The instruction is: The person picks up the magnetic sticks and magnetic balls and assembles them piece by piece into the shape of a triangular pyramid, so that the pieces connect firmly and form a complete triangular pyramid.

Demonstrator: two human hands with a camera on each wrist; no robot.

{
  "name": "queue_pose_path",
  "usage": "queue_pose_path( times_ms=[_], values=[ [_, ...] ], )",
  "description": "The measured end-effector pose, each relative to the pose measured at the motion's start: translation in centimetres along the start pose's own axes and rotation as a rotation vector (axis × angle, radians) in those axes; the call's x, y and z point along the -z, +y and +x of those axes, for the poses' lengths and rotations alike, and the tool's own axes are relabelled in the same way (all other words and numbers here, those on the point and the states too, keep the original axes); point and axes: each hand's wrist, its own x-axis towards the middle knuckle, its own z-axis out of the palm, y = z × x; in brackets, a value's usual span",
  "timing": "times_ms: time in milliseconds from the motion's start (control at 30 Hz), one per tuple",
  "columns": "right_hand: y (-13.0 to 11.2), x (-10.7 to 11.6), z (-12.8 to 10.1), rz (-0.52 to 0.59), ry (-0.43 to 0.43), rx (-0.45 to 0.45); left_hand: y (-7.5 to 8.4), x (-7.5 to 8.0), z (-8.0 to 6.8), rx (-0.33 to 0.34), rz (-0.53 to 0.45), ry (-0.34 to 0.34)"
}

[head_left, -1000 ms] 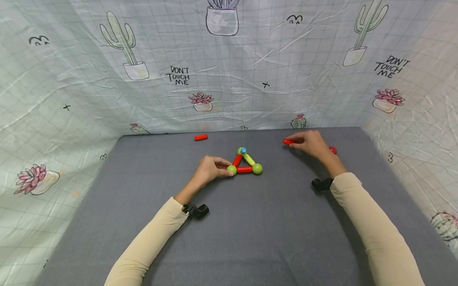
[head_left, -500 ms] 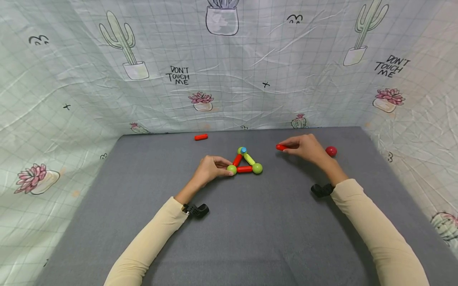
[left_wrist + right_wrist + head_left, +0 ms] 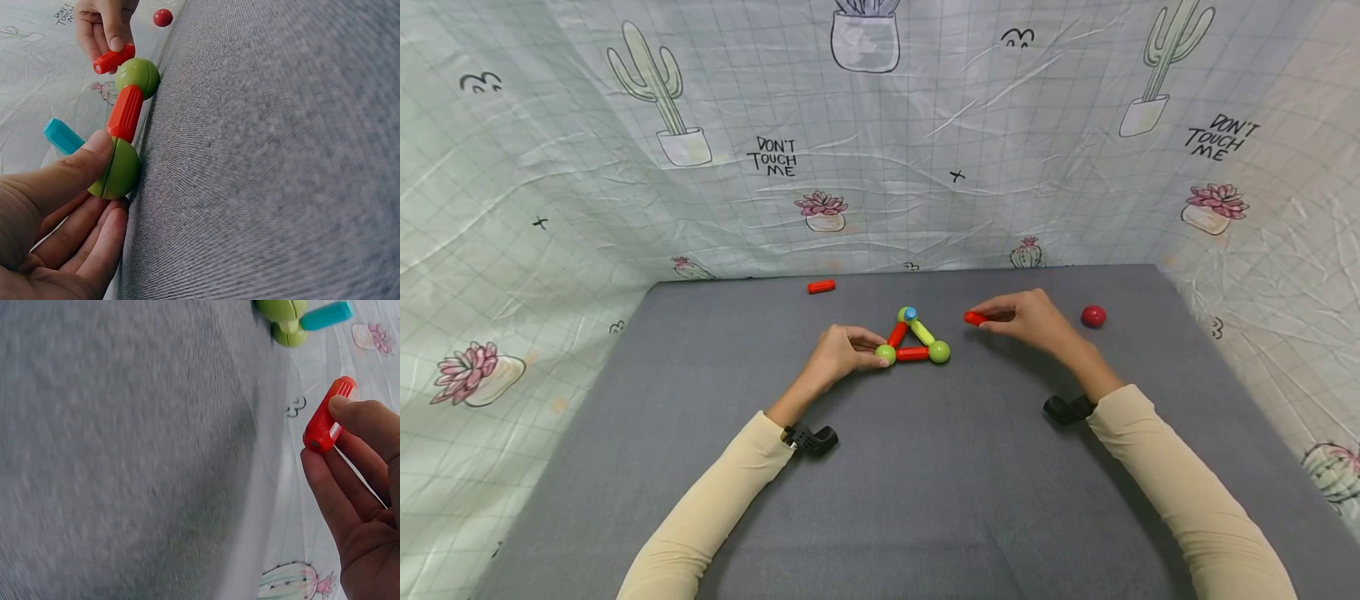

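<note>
Three green balls joined by two red rods and a yellow-green rod [image 3: 922, 333] form a flat triangle on the table. A blue rod [image 3: 63, 135] stands up from the far ball. My left hand [image 3: 842, 357] pinches the near-left green ball [image 3: 119, 170] between thumb and fingers. To the right of the triangle, my right hand [image 3: 1033, 321] holds a loose red rod [image 3: 326, 419] between thumb and fingertips, above the cloth. One end of this rod, with a small dark spot, shows in the right wrist view. The rod is apart from the triangle.
Another red rod [image 3: 822, 287] lies near the table's back edge, left of the triangle. A red ball [image 3: 1093, 317] sits at the back right, beyond my right forearm. Grey cloth [image 3: 910, 483] covers the table, and a patterned curtain [image 3: 880, 167] hangs behind it.
My right hand has moved left and nearer with the red rod, towards the triangle. The red ball has come fully into sight behind it. My left hand stays on its green ball.
</note>
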Motion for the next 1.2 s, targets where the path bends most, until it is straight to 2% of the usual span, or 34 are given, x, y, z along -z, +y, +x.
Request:
queue_pose_path(
  times_ms=[700, 967, 1200],
  values=[
    [-1.4, -2.8, 0.5, 0.073, 0.005, 0.069, 0.0, -0.1, -0.1, -0.003, 0.010, -0.006],
    [-2.1, -3.2, 0.8, 0.088, 0.001, 0.086, 0.0, 0.0, -0.1, 0.006, 0.006, -0.008],
    [-2.8, -3.3, 1.1, 0.149, -0.020, 0.075, 0.0, 0.1, -0.1, 0.002, 0.022, 0.000]
  ],
)
